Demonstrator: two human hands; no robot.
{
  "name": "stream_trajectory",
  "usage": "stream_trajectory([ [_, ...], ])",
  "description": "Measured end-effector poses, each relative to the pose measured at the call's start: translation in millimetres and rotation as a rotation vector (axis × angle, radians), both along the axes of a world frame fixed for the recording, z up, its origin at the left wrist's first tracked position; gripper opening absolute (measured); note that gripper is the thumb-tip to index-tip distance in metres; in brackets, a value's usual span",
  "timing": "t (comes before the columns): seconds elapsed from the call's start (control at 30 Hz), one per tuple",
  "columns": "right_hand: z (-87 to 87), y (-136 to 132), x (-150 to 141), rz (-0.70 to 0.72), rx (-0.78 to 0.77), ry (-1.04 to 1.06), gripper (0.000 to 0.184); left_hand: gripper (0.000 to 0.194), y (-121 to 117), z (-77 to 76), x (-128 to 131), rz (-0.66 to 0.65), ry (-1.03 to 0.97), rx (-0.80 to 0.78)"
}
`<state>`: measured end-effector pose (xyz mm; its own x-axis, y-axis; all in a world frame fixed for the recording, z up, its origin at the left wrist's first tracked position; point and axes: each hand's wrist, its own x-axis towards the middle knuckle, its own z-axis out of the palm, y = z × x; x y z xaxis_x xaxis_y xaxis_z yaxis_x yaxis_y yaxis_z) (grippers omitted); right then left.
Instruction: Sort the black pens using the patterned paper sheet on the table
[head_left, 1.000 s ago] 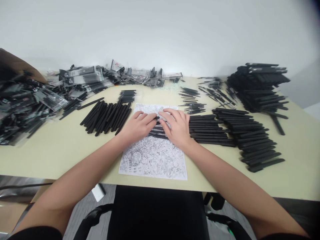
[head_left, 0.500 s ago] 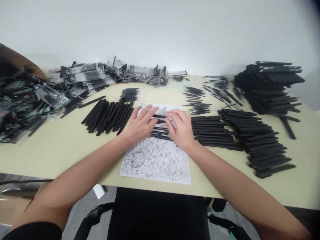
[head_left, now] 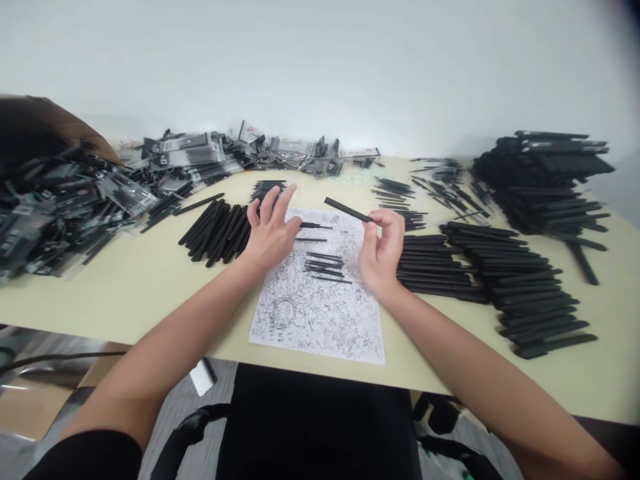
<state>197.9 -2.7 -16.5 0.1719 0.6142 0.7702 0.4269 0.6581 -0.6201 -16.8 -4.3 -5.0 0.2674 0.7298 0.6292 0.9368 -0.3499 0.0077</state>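
The right hand (head_left: 381,252) pinches a black tube (head_left: 347,209) by one end, likely for clearance; the left hand (head_left: 271,235) splays, grip on a thin rod (head_left: 316,226) unclear.

Single head-worn camera, close above table (head_left: 100,300), facing forward and down toward wall (head_left: 320,67).

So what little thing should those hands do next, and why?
Perhaps the right hand should lay its black tube with the row of black rods: it pinches the tube near one end, that row lies just beside the hand, and the left hand is apart from the tube.
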Motion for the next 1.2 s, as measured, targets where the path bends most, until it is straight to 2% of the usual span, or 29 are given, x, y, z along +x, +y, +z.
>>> stream_trajectory([
  [0.13, -4.1, 2, 1, 0.0, -0.087, 0.083, 0.013, 0.022, 4, 9.8, -18, 0.063, -0.034, -0.012],
  [0.3, -6.7, 3, 2, -0.046, -0.214, 0.102, 0.015, 0.017, 12, 23.0, -55, 0.12, -0.062, 0.032],
  [0.47, -10.1, 6, 3, -0.068, -0.217, 0.029, 0.015, 0.033, 18, 26.2, -78, 0.113, -0.085, 0.117],
  [0.67, -10.1, 6, 3, -0.033, -0.201, -0.013, 0.013, 0.024, 18, 24.0, -74, 0.111, -0.073, 0.113],
  [1.0, -9.5, 5, 3, -0.003, -0.187, -0.024, 0.013, 0.021, 16, 25.9, -69, 0.071, -0.061, 0.045],
  [1.2, -8.6, 4, 3, -0.03, -0.165, -0.045, 0.013, 0.023, 17, 24.9, -72, 0.047, -0.054, 0.072],
])
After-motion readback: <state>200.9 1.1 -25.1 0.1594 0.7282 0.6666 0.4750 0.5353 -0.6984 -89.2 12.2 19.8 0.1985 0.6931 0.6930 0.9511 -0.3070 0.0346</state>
